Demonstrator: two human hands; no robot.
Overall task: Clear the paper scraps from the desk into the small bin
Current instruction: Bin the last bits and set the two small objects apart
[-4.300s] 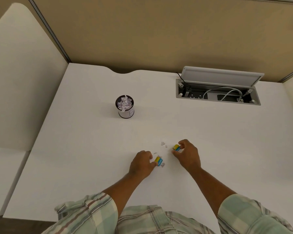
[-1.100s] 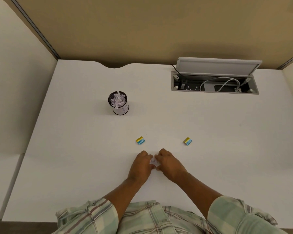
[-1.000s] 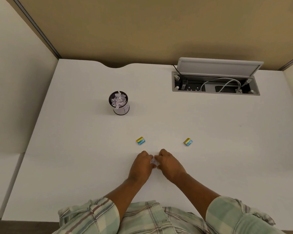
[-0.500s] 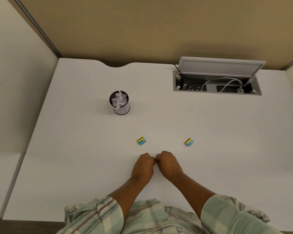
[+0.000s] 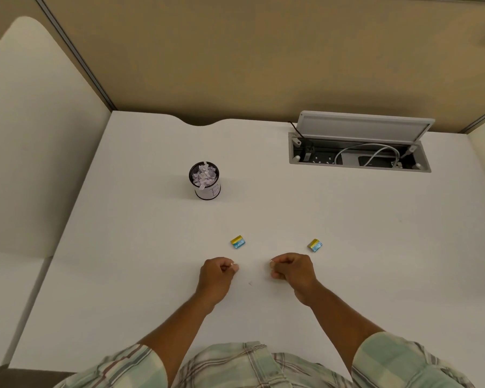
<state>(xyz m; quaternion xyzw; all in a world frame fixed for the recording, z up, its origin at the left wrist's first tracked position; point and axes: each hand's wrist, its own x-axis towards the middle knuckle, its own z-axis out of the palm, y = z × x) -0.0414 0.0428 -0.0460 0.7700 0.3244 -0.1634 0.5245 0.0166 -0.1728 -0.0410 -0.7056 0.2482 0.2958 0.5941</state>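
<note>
A small black mesh bin [image 5: 205, 182] with a white label stands on the white desk [image 5: 140, 247], heaped with white paper scraps. My left hand [image 5: 217, 273] is closed near the desk's front, a sliver of white paper pinched at its fingertips. My right hand [image 5: 290, 271] is closed the same way a short gap to the right, a white sliver showing at its thumb. Between the hands a tiny scrap [image 5: 250, 283] lies on the desk. How much paper each fist holds is hidden.
Two yellow-and-blue wrapped pieces lie just beyond the hands, one at the left [image 5: 238, 242] and one at the right [image 5: 315, 245]. An open cable tray [image 5: 359, 155] with sockets and a white cable is sunk into the desk's back right. Partition walls [image 5: 39, 135] enclose the desk.
My hands were pressed together over a white scrap half a second ago. They have pulled apart sideways, each keeping a piece of paper. The wrapped pieces were set down earlier.
</note>
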